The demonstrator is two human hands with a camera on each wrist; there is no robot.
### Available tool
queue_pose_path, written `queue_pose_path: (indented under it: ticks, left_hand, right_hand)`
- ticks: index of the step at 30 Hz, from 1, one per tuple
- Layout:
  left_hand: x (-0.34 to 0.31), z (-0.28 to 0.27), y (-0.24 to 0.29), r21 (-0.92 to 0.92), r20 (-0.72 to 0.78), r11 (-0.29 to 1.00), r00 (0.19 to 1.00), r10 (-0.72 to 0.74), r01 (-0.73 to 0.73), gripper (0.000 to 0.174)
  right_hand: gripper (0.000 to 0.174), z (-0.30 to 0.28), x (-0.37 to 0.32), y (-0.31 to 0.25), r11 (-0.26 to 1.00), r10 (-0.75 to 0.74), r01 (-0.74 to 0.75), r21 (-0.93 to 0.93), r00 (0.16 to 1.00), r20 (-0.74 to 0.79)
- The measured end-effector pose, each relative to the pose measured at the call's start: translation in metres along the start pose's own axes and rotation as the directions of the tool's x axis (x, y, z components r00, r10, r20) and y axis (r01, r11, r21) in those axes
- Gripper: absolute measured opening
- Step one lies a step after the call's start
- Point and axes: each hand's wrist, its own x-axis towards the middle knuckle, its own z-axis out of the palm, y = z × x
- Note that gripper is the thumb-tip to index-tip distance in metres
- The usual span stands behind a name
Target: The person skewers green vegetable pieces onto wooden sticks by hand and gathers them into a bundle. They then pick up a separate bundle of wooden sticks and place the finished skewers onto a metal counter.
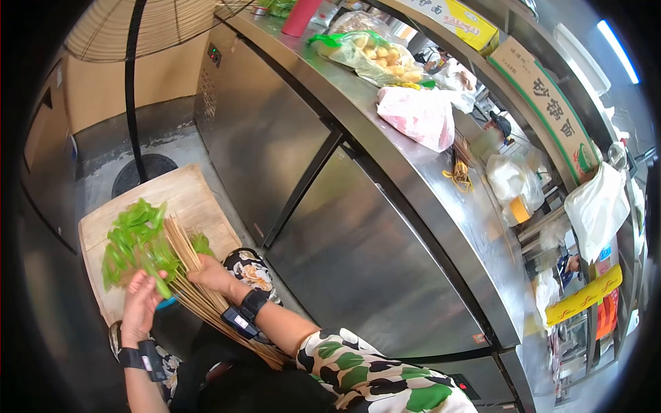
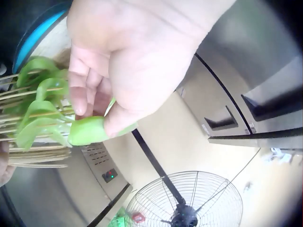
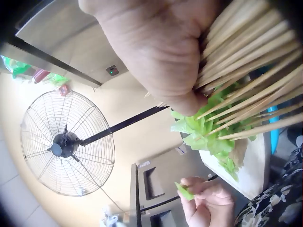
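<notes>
My left hand (image 1: 141,308) pinches a green vegetable piece (image 2: 89,131) between thumb and fingers; the right wrist view shows this hand (image 3: 208,202) a little apart from the skewered pieces. My right hand (image 1: 215,277) grips a thick bundle of thin wooden skewers (image 1: 196,292), whose long ends run back past the wrist. Folded green slices (image 2: 45,111) are threaded on several skewers beside the left fingers. More green pieces (image 1: 134,230) lie in a heap over the pale wooden board (image 1: 200,199). Both wrists wear black straps.
Steel refrigerated cabinets (image 1: 358,255) stand to the right, with bagged food (image 1: 375,58) and a pink-white bag (image 1: 416,115) on their counter. A standing fan (image 3: 66,144) is beyond the board. A blue rim (image 2: 40,35) shows near the board. People are visible behind the shelves.
</notes>
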Motion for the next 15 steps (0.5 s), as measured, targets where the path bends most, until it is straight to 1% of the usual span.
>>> queue_pose_path:
  ticks: [2,4,5,9,11,13,15]
  left_hand:
    - [0.004,0.016,-0.012,0.069,-0.064,0.997,0.998,-0.018,0.022,0.015]
    - [0.007,0.024,-0.025,0.119,-0.108,0.993,0.994,0.011,0.002,0.018]
    - [0.008,0.025,-0.03,0.13,-0.111,0.991,0.994,0.002,0.012,0.018]
    - [0.009,0.028,-0.042,0.239,-0.099,0.97,0.995,-0.012,0.035,0.019]
    - [0.008,0.034,-0.045,0.261,-0.132,0.965,0.991,0.019,0.016,0.018]
    - [0.009,0.037,-0.048,0.289,-0.155,0.957,0.987,0.047,0.0,0.017]
    - [0.009,0.038,-0.052,0.326,-0.171,0.945,0.983,0.068,-0.009,0.016]
  right_hand:
    - [0.032,-0.002,0.003,0.005,0.999,-0.025,0.025,0.027,1.0,0.009]
    - [0.033,-0.003,0.001,0.001,0.995,-0.062,0.059,0.081,0.998,0.025]
    - [0.033,-0.005,-0.001,-0.002,0.99,-0.024,0.018,0.138,0.999,0.042]
    - [0.033,-0.006,0.002,0.001,0.988,-0.017,0.011,0.151,0.999,0.036]
    - [0.034,-0.006,0.001,0.002,0.99,-0.022,0.017,0.143,0.999,0.038]
    - [0.031,-0.007,-0.007,-0.015,0.992,-0.027,0.024,0.128,0.999,0.021]
    - [0.031,-0.009,-0.003,-0.009,0.994,-0.006,0.007,0.112,1.0,-0.006]
